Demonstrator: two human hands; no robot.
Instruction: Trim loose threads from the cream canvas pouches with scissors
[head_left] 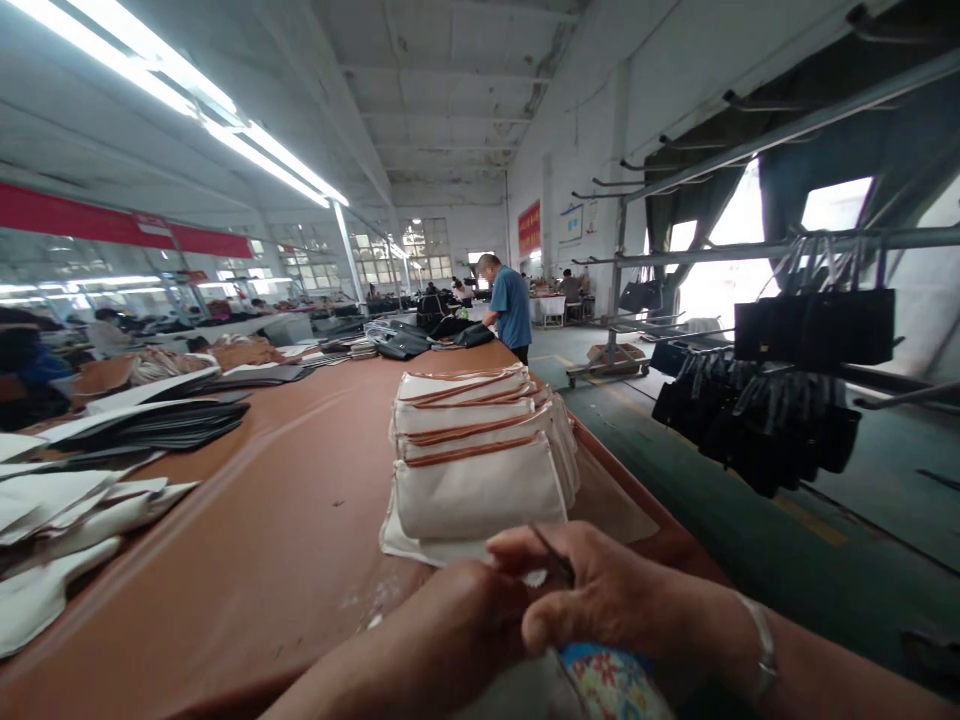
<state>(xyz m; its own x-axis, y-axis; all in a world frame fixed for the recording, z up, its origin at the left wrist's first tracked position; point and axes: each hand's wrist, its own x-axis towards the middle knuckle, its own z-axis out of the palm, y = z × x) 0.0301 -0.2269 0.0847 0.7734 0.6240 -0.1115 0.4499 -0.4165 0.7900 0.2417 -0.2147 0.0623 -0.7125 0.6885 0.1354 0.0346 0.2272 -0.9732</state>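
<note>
My two hands meet at the bottom of the head view, close to the camera. My right hand pinches a thin dark tool between thumb and fingers. My left hand is closed beside it, touching a white piece that is mostly hidden. A bracelet sits on my right wrist. Just beyond my hands stands a row of white pouches with orange-brown zip trim, leaning on each other on the long brown table. A flowered cloth shows under my right hand.
White and dark cut pieces lie along the table's left side. A person in a blue shirt stands at the far end. Black bags hang on a metal rack across the green aisle on the right.
</note>
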